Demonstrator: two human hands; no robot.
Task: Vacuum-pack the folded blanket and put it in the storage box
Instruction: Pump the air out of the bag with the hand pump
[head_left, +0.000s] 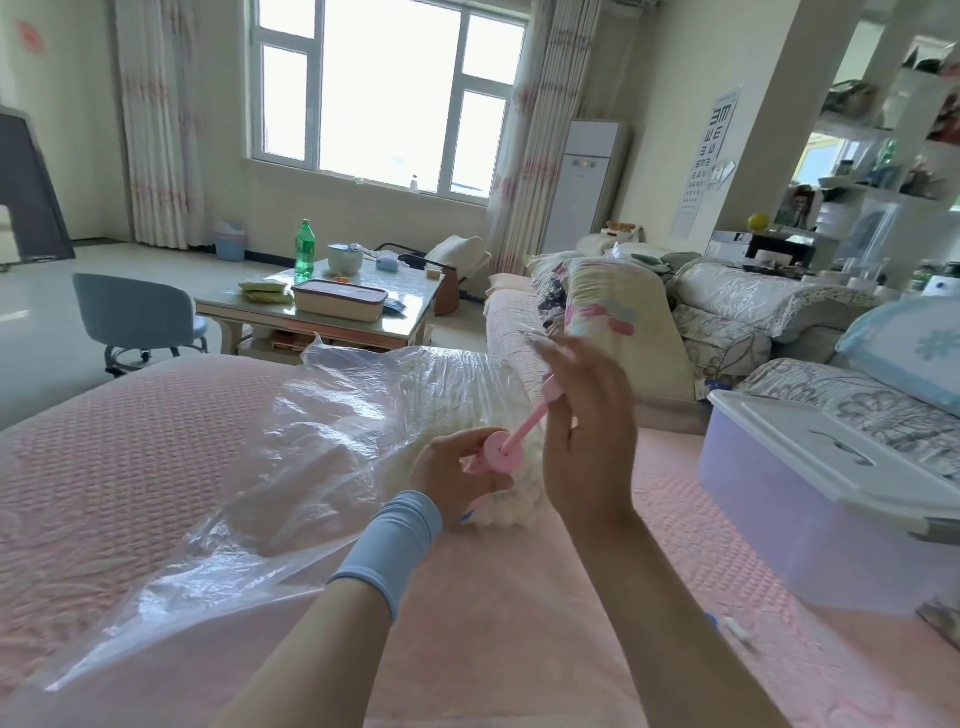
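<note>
Clear glossy plastic bag (291, 447); fluffy blanket (511, 506); textured cloth bedspread (130, 441).

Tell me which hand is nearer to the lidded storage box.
Right. The right hand is up at the pump's top end, apart from the storage box. The left hand grips the pump's base, farther from the box, over the bagged blanket.

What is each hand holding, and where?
Left hand grips the pink pump at its round barrel end; right hand is at the rod's handle, grip unclear.
</note>
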